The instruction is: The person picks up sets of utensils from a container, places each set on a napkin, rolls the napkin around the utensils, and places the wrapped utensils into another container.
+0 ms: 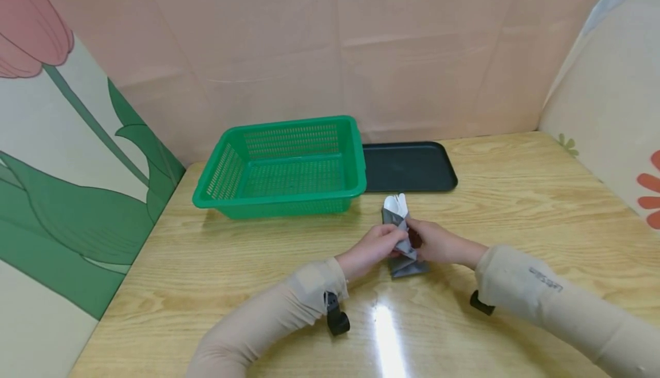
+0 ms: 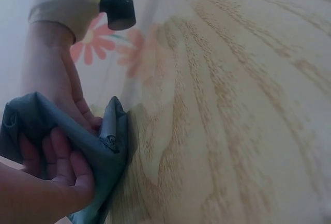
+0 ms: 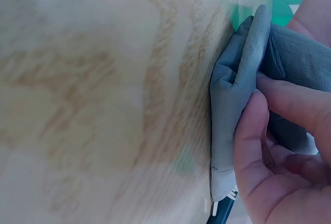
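Note:
A grey cloth napkin (image 1: pixel 409 268) is wrapped around white cutlery (image 1: pixel 396 204), whose rounded ends stick out at the far end. My left hand (image 1: pixel 372 247) grips the bundle from the left, thumb on top; in the left wrist view its fingers (image 2: pixel 62 154) curl against the cloth. From the right, my right hand (image 1: pixel 440 243) holds the other side. The right wrist view shows its thumb and fingers pinching a folded edge of the napkin (image 3: pixel 227 115). The near end of the cloth spreads loosely close over the table. Most of the cutlery is hidden inside the folds.
A green plastic basket (image 1: pixel 286 201) stands at the back left of the wooden table (image 1: pixel 521 206). Right beside it, partly behind its rim, lies a black tray (image 1: pixel 409 166). A pink backdrop (image 1: pixel 412 51) rises behind the table, with printed sheets at both sides.

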`<state>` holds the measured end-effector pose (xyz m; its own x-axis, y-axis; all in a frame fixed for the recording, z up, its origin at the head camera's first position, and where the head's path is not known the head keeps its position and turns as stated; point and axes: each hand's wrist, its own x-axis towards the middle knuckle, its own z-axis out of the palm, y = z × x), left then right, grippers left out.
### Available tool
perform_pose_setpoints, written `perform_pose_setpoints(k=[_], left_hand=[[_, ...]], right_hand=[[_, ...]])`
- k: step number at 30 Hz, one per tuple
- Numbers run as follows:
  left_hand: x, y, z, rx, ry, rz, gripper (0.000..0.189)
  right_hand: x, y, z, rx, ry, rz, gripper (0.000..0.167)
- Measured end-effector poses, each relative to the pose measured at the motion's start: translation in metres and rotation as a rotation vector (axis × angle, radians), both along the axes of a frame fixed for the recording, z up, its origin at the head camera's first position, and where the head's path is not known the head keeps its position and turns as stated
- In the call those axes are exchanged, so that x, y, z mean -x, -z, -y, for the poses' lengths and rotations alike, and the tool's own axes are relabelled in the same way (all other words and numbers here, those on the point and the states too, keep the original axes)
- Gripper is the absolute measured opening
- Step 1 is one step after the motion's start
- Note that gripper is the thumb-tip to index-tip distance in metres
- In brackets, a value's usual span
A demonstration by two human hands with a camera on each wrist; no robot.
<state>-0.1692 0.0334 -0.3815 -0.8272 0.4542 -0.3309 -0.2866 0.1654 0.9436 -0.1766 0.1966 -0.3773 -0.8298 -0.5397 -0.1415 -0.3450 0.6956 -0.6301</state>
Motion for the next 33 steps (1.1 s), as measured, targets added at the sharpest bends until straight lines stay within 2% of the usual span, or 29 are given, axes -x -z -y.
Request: perform_pose_setpoints(k=[6, 9, 14, 21, 26, 29, 33], left_hand=[[-0.001, 0.001, -0.003, -0.007, 0.008, -0.005, 0.028], [-0.001, 0.002, -0.004, -0.011, 0.019, -0.012, 0.025], [0.001, 0.005, -0.004, -0.037, 0.032, -0.021, 0.019], [0.001, 0.006, -0.002, -0.004, 0.046, -0.046, 0.020], [0.000, 0.006, -0.002, -0.036, 0.034, -0.037, 0.024], [0.001, 0.005, -0.003, -0.051, 0.014, -0.020, 0.028], [0.001, 0.004, -0.004, -0.109, -0.073, 0.043, 0.026]], right_hand=[[0.003, 0.001, -0.003, 0.027, 0.007, 0.020, 0.037], [0.003, 0.000, -0.004, 0.033, 0.011, 0.035, 0.032], [0.003, -0.002, -0.004, 0.059, -0.007, 0.072, 0.035], [0.004, 0.000, -0.010, 0.112, -0.041, 0.154, 0.038], [0.000, 0.000, -0.014, 0.167, -0.036, 0.190, 0.059], [-0.003, -0.001, -0.015, 0.177, 0.002, 0.218, 0.069], [-0.007, -0.002, -0.016, 0.195, 0.024, 0.235, 0.077]])
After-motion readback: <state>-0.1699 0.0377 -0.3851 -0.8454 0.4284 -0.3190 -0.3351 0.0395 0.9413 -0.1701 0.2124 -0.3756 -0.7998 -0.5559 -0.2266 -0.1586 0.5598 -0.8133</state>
